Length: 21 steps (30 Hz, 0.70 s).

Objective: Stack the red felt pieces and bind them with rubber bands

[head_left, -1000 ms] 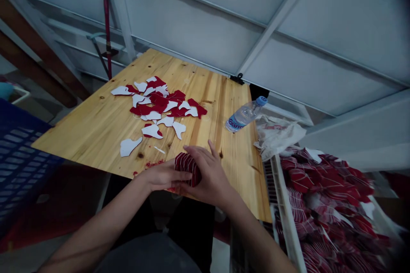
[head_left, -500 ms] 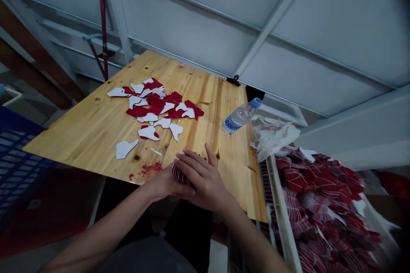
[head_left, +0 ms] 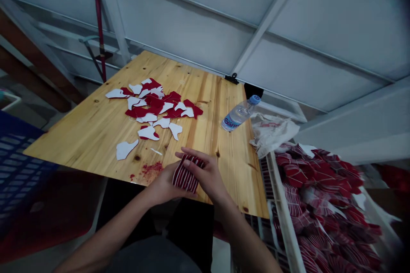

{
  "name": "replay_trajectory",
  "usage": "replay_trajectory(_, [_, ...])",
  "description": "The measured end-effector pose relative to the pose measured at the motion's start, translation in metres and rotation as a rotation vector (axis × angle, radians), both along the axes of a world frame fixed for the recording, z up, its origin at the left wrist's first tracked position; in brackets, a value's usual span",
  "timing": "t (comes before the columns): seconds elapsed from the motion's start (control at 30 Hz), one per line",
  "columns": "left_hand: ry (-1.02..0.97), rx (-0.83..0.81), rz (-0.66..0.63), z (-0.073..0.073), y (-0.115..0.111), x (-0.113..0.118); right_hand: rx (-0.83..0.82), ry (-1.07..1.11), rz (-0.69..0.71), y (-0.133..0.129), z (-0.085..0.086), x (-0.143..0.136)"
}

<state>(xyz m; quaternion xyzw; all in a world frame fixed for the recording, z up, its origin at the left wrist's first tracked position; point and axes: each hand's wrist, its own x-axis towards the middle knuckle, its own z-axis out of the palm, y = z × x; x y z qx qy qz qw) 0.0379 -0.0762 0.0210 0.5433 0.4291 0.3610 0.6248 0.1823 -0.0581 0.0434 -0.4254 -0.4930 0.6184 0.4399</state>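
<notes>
Striped edges of a red-and-white stack (head_left: 185, 177), largely covered by fingers half a second ago, show between cupped left hand (head_left: 165, 185) and gripping right hand (head_left: 206, 175).

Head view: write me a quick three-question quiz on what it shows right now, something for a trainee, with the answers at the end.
1. Multiple choice. What do the left hand and right hand hold between them?
a) a white plastic bag
b) a red-and-white striped stack
c) a blue basket

2. True or false? The bottle has its blue cap on.

3. Fill in left or right, as the wearer sees it. The crate heaped with red and white bundles is on the ____ side of the wooden table.

Key: 1 b; 2 true; 3 right.
</notes>
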Motion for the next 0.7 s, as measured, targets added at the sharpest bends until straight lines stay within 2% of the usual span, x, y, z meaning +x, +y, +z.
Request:
replay_trajectory(0.13, [-0.027, 0.063, 0.057, -0.008, -0.001, -0.005, 0.099, 0.077, 0.012, -0.001, -0.003, 0.003])
replay_trajectory(0.2, [-0.022, 0.074, 0.077, -0.012, -0.001, -0.006, 0.086, 0.055, 0.042, -0.002, -0.003, 0.004])
replay_trajectory(0.33, [0.022, 0.111, 0.108, -0.017, -0.001, -0.008, 0.045, 0.0, -0.022, -0.004, -0.001, 0.001])
replay_trajectory(0.5, [0.094, 0.107, 0.024, -0.009, 0.001, -0.013, 0.12, 0.006, 0.018, -0.004, 0.002, -0.009])
replay_trajectory(0.63, [0.073, 0.087, 0.095, -0.004, 0.0, -0.013, 0.07, -0.01, -0.093, -0.003, 0.0, -0.015])
replay_trajectory(0.7, [0.073, 0.114, 0.11, -0.007, 0.0, -0.014, 0.069, -0.006, -0.089, -0.001, -0.001, -0.016])
